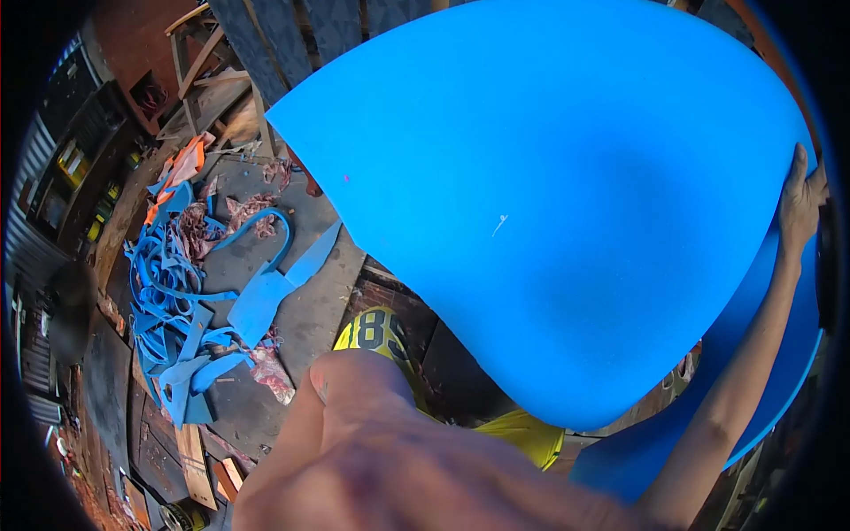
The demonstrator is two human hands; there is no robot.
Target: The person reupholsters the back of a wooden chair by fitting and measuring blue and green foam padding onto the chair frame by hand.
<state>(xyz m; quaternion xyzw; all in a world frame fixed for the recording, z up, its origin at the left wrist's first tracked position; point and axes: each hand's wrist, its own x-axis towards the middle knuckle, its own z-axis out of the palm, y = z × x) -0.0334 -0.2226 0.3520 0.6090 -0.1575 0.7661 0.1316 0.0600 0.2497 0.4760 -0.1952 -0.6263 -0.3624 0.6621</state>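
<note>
A large, smooth blue foam-like sheet (496,159) fills the upper right, curving over, with a small pale scribble and a pink dot on its face. My right hand (801,199) grips its right edge, the thumb showing on the near side and the other fingers partly hidden. More blue sheet hangs below, beside my right forearm. Very close to the camera, my left hand (381,442) looms blurred at the bottom middle. What its fingers do is hidden. Yellow cloth (372,332) with dark numerals shows just beyond it.
Blue strips and offcuts (177,310) lie piled on a dark board (310,292) at left, among crumpled reddish-white scraps (252,212) and an orange piece (181,168). Wooden shelves (84,177) stand at far left. Dark slats (283,40) rise behind the sheet.
</note>
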